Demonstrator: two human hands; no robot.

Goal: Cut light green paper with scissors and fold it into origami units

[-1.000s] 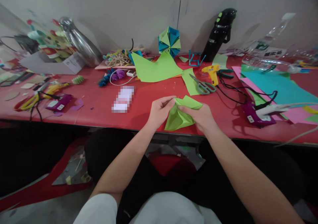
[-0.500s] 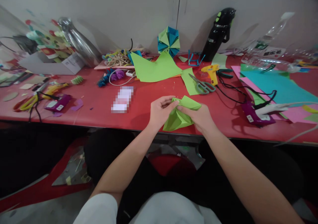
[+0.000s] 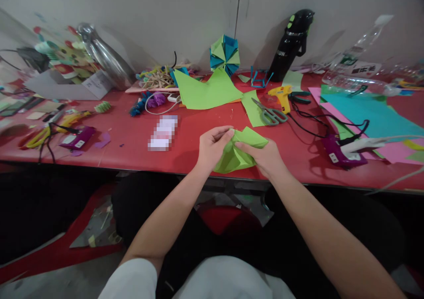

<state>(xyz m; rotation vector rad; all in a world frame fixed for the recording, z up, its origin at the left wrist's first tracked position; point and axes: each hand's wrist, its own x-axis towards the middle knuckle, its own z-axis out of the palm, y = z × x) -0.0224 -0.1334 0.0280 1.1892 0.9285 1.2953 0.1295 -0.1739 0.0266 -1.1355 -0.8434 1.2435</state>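
Note:
A folded piece of light green paper [image 3: 239,158] is held at the front edge of the red table [image 3: 132,155]. My left hand [image 3: 213,145] pinches its upper left part between thumb and fingers. On the right side, my right hand [image 3: 261,153] grips the same paper, thumb lying on top and fingers hidden beneath. Beyond my hands lies a larger green sheet [image 3: 207,89], with a smaller green piece [image 3: 253,109] beside it. Grey-green scissors [image 3: 273,115] rest partly on that smaller piece.
A yellow glue gun [image 3: 281,96] with a black cable lies right of the scissors. Purple power blocks [image 3: 344,153] sit at both sides. A black bottle [image 3: 289,47] and a blue-green paper ball [image 3: 225,54] stand at the wall.
My left hand has shifted slightly left, its thumb now farther from my right thumb. The green paper's lower left edge has moved a little left with it.

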